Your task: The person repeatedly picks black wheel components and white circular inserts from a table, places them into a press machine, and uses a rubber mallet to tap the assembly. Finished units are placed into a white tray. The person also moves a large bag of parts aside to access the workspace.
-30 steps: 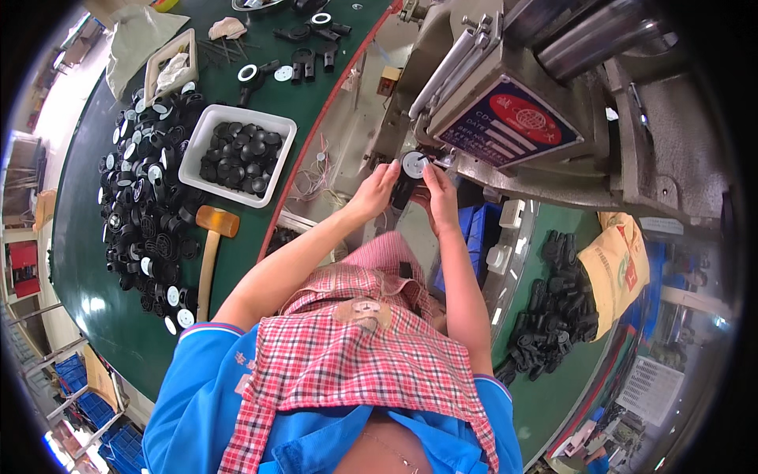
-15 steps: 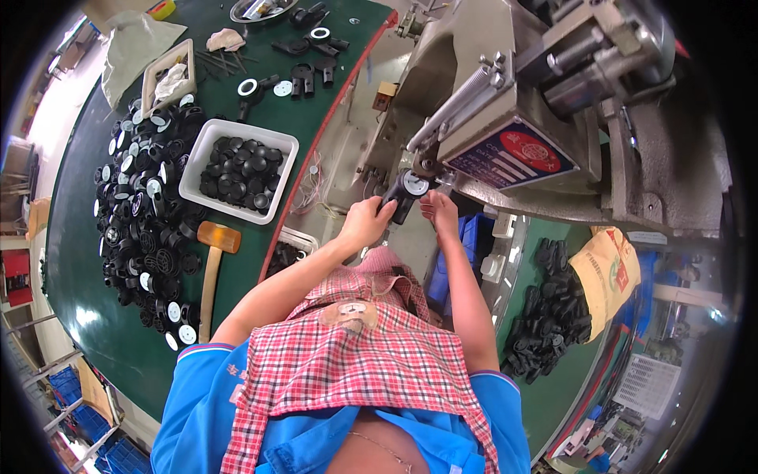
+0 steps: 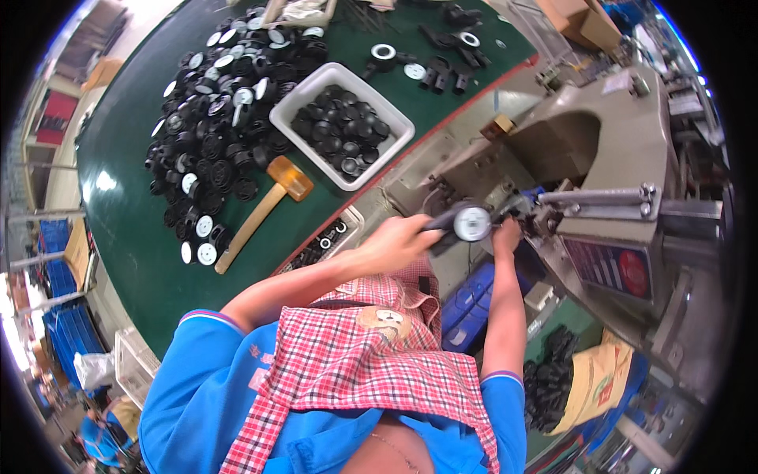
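My left hand point(image 3: 404, 242) is closed around a black plastic fitting point(image 3: 444, 240) with stubby arms and a round white disc point(image 3: 472, 224) facing up. The fitting is blurred by motion and held just left of the machine's working end point(image 3: 538, 218). My right hand point(image 3: 508, 237) is beside that working end, its fingers drawn together. Whatever they pinch, if anything, is too small and hidden to name. The press-like metal machine point(image 3: 612, 186), with a spring and a rod, stands to the right of both hands.
A green table point(image 3: 316, 225) carries a white tray point(image 3: 347, 186) of black caps, a mallet point(image 3: 257, 225) with an amber head, and a heap of black parts with white discs point(image 3: 213, 118). Below are a blue crate point(image 3: 470, 310) and a yellow sack point(image 3: 594, 387) beside black parts.
My view has swung, shifting the table rightward. The left hand has drawn the fitting away from the machine's tip. My right hand has left the fitting's side and is at the working end.
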